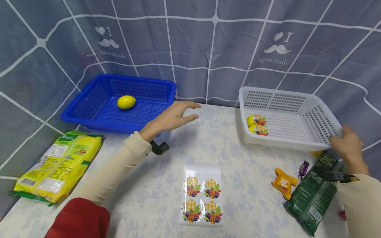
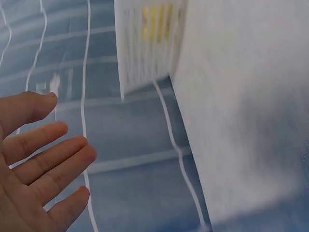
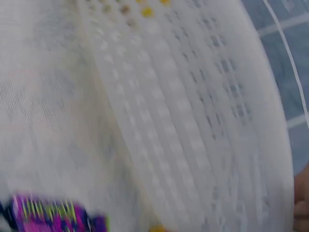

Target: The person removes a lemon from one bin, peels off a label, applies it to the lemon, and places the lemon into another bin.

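My right hand grips the rim of a white plastic basket at its right front corner. Two yellow lemons with fruit-print stickers lie at the basket's left end. In the right wrist view the basket's slotted wall is blurred, and only part of the hand shows at the edge. My left hand hovers with fingers extended and nothing in it, by the right end of a blue basket. One lemon lies in the blue basket.
A sheet of fruit stickers lies front centre. At left is a yellow Knorr bag. Near my right arm lie a green packet, an orange-wrapped snack and a purple-wrapped candy. A grey curtain hangs behind.
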Tool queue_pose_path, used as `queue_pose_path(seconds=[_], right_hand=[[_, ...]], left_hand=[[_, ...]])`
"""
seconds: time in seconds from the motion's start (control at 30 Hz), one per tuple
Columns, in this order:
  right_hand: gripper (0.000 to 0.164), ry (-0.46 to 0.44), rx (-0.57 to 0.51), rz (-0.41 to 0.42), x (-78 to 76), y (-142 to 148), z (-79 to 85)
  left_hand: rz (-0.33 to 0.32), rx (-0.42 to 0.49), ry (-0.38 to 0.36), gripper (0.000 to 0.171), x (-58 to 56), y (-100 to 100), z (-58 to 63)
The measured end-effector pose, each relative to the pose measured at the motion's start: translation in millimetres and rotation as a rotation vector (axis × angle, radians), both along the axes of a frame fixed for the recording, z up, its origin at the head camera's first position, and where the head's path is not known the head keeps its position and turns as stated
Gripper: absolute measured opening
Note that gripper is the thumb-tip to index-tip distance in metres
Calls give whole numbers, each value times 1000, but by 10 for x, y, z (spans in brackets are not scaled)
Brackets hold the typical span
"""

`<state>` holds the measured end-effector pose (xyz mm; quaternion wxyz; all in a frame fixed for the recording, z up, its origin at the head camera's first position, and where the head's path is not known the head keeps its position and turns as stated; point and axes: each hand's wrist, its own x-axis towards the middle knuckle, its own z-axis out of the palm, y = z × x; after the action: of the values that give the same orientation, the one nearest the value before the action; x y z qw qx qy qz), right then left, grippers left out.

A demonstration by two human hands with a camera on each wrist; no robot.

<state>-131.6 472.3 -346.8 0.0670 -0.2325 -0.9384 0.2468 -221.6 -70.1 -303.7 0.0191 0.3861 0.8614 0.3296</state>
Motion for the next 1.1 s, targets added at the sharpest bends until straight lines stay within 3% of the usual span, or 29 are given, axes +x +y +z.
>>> queue_pose_path(seconds=[0.07, 0.13, 0.2, 0.43, 0.7, 0.87, 1.1], right_hand=[[61, 62, 43, -42, -25, -198, 62], [57, 143, 80, -33, -84, -366, 113], [63, 176, 75, 0, -165, -522, 167], [66, 238, 21, 210, -446, -1235, 301], [71, 193, -61, 501, -698, -2243, 435], [75, 107, -110, 631, -844, -2871, 356], [73, 25, -184, 734, -910, -3676, 145]], left_hand=[[44, 17, 0, 41, -22, -199, 3], [95, 38, -5, 41, -41, -406, 21], [157, 50, -3, 41, -67, -619, 42], [388, 26, -9, 42, -215, -1325, 15], [546, -30, -114, 49, -367, -1884, -134], [577, -97, -187, 59, -454, -2069, -241], [483, -204, -340, 81, -622, -2145, -212]])
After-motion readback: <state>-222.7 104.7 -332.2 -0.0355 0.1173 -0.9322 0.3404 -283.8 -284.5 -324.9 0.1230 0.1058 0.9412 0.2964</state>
